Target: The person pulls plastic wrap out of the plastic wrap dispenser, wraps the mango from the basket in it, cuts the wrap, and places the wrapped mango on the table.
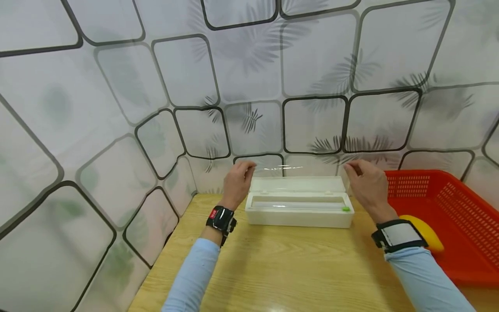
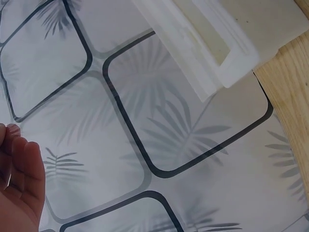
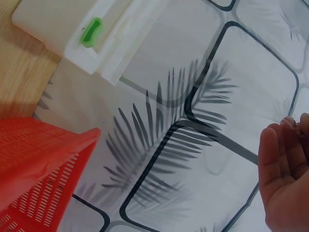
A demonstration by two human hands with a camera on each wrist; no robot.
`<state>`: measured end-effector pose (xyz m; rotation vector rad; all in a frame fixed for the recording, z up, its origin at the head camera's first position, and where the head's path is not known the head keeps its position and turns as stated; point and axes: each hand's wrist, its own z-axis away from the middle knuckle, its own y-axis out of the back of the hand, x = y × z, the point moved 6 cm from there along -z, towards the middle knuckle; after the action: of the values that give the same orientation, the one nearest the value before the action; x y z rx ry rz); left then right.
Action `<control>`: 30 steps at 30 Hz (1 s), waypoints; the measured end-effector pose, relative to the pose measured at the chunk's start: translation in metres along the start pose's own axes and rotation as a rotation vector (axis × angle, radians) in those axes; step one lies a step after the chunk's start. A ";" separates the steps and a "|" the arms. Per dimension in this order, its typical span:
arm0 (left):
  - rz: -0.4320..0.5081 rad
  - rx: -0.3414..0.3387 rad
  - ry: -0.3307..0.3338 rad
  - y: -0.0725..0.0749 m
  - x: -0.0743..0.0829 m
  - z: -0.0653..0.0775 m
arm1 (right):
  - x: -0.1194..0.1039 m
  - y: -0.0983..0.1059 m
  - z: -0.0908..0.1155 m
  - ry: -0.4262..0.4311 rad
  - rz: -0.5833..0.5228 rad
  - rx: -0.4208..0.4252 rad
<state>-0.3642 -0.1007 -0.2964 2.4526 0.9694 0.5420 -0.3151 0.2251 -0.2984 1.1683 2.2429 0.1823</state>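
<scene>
A clear sheet of plastic wrap (image 1: 292,167) stretches between my two hands above a white dispenser box (image 1: 298,219). Its left end is pinched between thumb and fingers of my left hand (image 1: 236,184), beyond the box's left end. My right hand (image 1: 367,186) pinches the other end, beyond the box's right end. The box's lid (image 1: 298,185) stands raised at the back, and a wrap roll (image 1: 298,205) shows in the opening. A green slider (image 1: 345,209) sits at the box's right front. In the right wrist view, a bit of film (image 3: 290,123) lies at the fingertips.
A red plastic basket (image 1: 464,221) stands on the right, holding a yellow object (image 1: 425,232) partly hidden by the right wrist. The wooden table (image 1: 288,264) extends in front of the box. A patterned curtain (image 1: 249,73) hangs close behind it and along the left.
</scene>
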 end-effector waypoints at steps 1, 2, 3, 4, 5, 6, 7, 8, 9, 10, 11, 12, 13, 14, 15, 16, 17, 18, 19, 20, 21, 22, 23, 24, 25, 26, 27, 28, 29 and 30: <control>-0.001 0.010 -0.003 0.001 0.001 0.000 | -0.001 0.001 0.000 0.013 -0.002 0.003; 0.003 0.022 -0.007 0.003 0.002 0.000 | -0.002 0.002 -0.001 0.021 0.000 0.006; 0.009 0.034 -0.012 0.004 0.003 0.000 | -0.002 0.003 -0.001 0.029 0.002 0.009; 0.014 0.044 -0.018 0.005 0.005 0.000 | -0.002 0.005 0.000 0.034 0.004 0.013; 0.023 0.050 -0.021 0.005 0.006 0.000 | -0.002 0.006 0.000 0.039 0.007 0.016; 0.031 0.054 -0.023 0.006 0.008 0.000 | -0.002 0.008 0.001 0.042 0.009 0.020; 0.039 0.058 -0.025 0.006 0.009 0.000 | -0.002 0.010 0.001 0.044 0.010 0.023; 0.044 0.060 -0.026 0.006 0.010 0.000 | -0.002 0.011 0.002 0.049 0.013 0.026; 0.045 0.064 -0.029 0.007 0.011 0.000 | -0.003 0.013 0.002 0.061 0.014 0.028; 0.045 0.070 -0.030 0.008 0.011 0.000 | -0.004 0.014 0.003 0.072 0.015 0.030; 0.043 0.077 -0.032 0.009 0.012 0.000 | -0.005 0.015 0.003 0.088 0.015 0.032; 0.042 0.085 -0.034 0.011 0.012 0.000 | -0.006 0.015 0.003 0.103 0.017 0.034; 0.040 0.094 -0.038 0.013 0.012 0.000 | -0.008 0.016 0.002 0.119 0.021 0.036; 0.037 0.101 -0.042 0.014 0.012 0.000 | -0.009 0.016 0.002 0.135 0.026 0.038; 0.036 0.107 -0.047 0.016 0.012 0.001 | -0.011 0.017 0.002 0.147 0.030 0.040; 0.035 0.110 -0.052 0.017 0.013 0.001 | -0.012 0.017 0.002 0.156 0.035 0.041; 0.034 0.109 -0.055 0.018 0.013 0.001 | -0.013 0.018 0.002 0.166 0.040 0.042; 0.031 0.107 -0.058 0.019 0.013 0.001 | -0.014 0.019 0.003 0.174 0.044 0.041; 0.026 0.106 -0.061 0.020 0.014 0.001 | -0.015 0.020 0.003 0.178 0.045 0.039; 0.023 0.103 -0.063 0.021 0.014 0.001 | -0.015 0.021 0.003 0.183 0.045 0.037; 0.020 0.100 -0.065 0.022 0.014 0.002 | -0.016 0.022 0.004 0.185 0.044 0.035; 0.016 0.098 -0.067 0.023 0.015 0.002 | -0.017 0.023 0.004 0.187 0.045 0.032; 0.014 0.098 -0.069 0.024 0.016 0.003 | -0.018 0.024 0.004 0.190 0.044 0.032; 0.013 0.099 -0.073 0.025 0.016 0.003 | -0.018 0.025 0.004 0.193 0.046 0.031; 0.014 0.101 -0.077 0.026 0.017 0.004 | -0.019 0.026 0.004 0.197 0.049 0.030; 0.016 0.103 -0.082 0.027 0.018 0.004 | -0.020 0.028 0.005 0.202 0.052 0.031; 0.018 0.106 -0.086 0.028 0.019 0.005 | -0.022 0.030 0.005 0.207 0.055 0.031; 0.022 0.109 -0.089 0.030 0.020 0.005 | -0.023 0.031 0.006 0.216 0.057 0.033; 0.027 0.112 -0.091 0.031 0.021 0.006 | -0.025 0.033 0.007 0.225 0.058 0.035; 0.032 0.113 -0.092 0.033 0.022 0.007 | -0.026 0.035 0.007 0.237 0.059 0.035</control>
<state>-0.3284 -0.1082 -0.2805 2.5720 0.9493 0.3912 -0.2753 0.2244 -0.2797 1.2907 2.4256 0.3214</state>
